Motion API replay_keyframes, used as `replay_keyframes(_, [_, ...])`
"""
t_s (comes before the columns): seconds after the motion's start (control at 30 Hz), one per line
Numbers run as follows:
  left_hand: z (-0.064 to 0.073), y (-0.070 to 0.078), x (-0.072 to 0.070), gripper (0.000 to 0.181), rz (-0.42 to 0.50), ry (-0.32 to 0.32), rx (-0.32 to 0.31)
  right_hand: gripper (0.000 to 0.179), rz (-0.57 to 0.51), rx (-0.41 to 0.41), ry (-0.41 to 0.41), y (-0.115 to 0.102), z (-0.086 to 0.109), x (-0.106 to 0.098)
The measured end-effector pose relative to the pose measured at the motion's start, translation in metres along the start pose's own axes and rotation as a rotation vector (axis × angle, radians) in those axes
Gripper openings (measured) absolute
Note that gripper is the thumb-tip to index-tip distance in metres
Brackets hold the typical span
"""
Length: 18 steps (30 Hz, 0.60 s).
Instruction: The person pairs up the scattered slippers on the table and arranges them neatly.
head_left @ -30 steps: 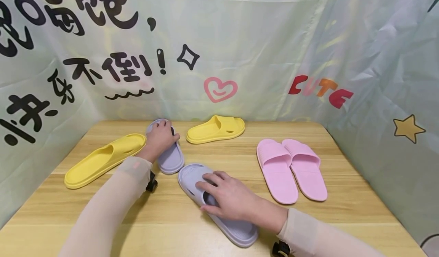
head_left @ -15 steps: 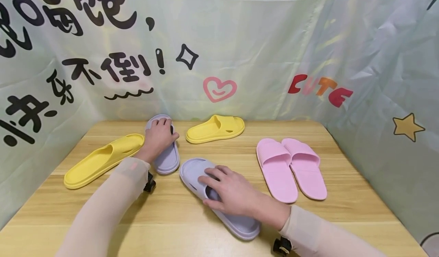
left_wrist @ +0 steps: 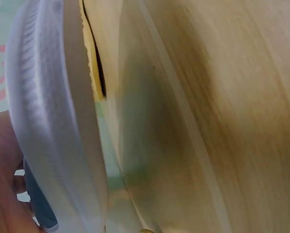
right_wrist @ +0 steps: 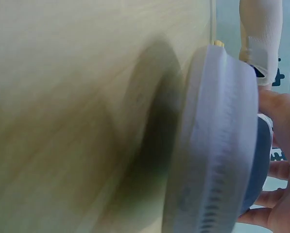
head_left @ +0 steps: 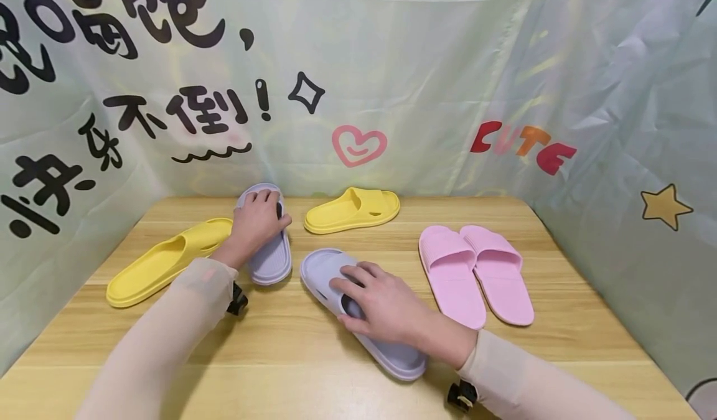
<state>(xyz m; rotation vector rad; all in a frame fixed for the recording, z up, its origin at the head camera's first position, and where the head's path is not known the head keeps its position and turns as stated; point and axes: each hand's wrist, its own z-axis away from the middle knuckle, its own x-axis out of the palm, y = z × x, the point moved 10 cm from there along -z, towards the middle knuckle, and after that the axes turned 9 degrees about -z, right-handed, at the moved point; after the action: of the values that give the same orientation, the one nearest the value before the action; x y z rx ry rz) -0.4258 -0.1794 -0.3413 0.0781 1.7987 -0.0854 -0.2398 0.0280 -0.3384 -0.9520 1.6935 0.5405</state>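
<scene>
My left hand (head_left: 254, 224) grips a lavender slipper (head_left: 271, 262) across its strap, at the back left of the table. Nearer the front, my right hand (head_left: 386, 305) holds the matching lavender slipper (head_left: 323, 267) at the strap opening, its toe angled to the back left. In the left wrist view, the slipper's side (left_wrist: 47, 97) stands off the wood, with a gap beneath. The right wrist view shows the other slipper's edge (right_wrist: 222, 126) above a dark shadow on the table. Palms and knuckles hide most of both straps.
One yellow slipper (head_left: 148, 264) lies left, partly behind the left forearm; another yellow slipper (head_left: 330, 218) lies at the back middle. Two pink slippers (head_left: 456, 295) lie side by side at the right. A printed cloth (head_left: 414, 84) walls the wooden table (head_left: 269, 358).
The right-hand slipper has moved away from me and slightly right. The left-hand slipper has shifted back a little, its heel swinging left. The gap between them has widened; both hands keep their grip.
</scene>
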Motion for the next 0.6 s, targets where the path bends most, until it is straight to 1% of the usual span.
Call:
replay_keyframes(0.3, [0.009,0.008,-0.013,0.061,-0.004,0.039,0.034,0.052,0.025,0.011,0.062,0.008,-0.002,-0.009])
replay_keyframes(0.43, [0.014,0.014,-0.02,0.062,-0.014,0.06,0.065,0.051,0.045,0.01,0.081,0.011,-0.001,-0.011])
replay_keyframes(0.6, [0.022,0.024,-0.027,0.06,-0.022,0.1,0.117,0.05,0.061,0.036,0.102,0.017,0.0,-0.014])
